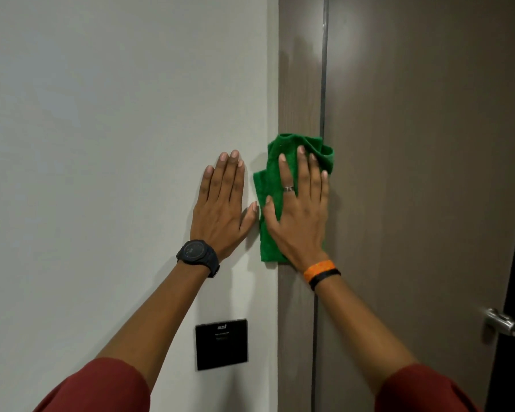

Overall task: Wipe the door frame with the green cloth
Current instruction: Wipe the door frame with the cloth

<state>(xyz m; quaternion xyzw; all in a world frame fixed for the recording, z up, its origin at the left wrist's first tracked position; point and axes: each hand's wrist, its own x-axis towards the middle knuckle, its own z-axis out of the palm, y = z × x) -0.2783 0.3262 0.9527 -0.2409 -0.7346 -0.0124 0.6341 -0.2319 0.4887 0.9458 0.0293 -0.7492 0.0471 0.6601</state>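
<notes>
Right hand (298,209) lies flat, fingers spread, pressing the green cloth (272,185) against the door frame (299,84), mid-wipe; left hand (220,209) rests open on the wall (101,144). Next likely calls for sliding the cloth along the frame with steady pressure.

Prob hotel/apt corridor: plain white wall (101,144), black card-reader panel (221,344) by brown door (414,203), lever handle (500,322).

Green cloth (269,185) fuzzy, matt; door frame (299,84) brown woodgrain; wall (101,114) smooth, matt; handle (500,321) brushed metal.

Bare door frame (299,69) above (seemingly unobstructed)
</notes>
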